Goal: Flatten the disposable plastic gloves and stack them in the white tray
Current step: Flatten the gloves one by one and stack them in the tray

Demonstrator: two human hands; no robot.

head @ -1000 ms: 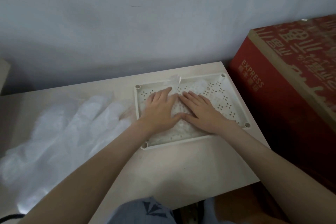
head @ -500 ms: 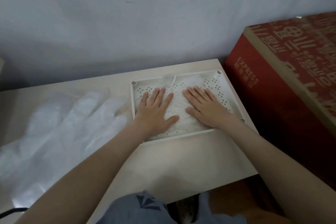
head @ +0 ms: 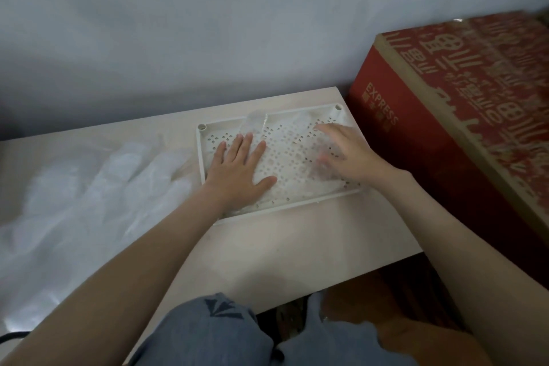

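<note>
A white perforated tray (head: 200, 143) lies at the table's back right. A clear plastic glove (head: 289, 154) is spread inside it, one fingertip hanging over the far rim. My left hand (head: 240, 166) presses flat on the glove's left part, fingers straight. My right hand (head: 347, 154) lies on the glove's right part, blurred, fingers spread. A pile of translucent plastic gloves (head: 80, 202) covers the table to the left of the tray.
A large red cardboard box (head: 463, 116) stands tight against the table's right side, taller than the tray. A grey wall (head: 208, 24) runs behind. The pale table (head: 297, 246) ends just before my knees. A dark cable (head: 12, 336) shows at lower left.
My two hands, close together at the tray's middle a second ago, have slid apart over the glove, the left toward the left side, the right toward the right rim.
</note>
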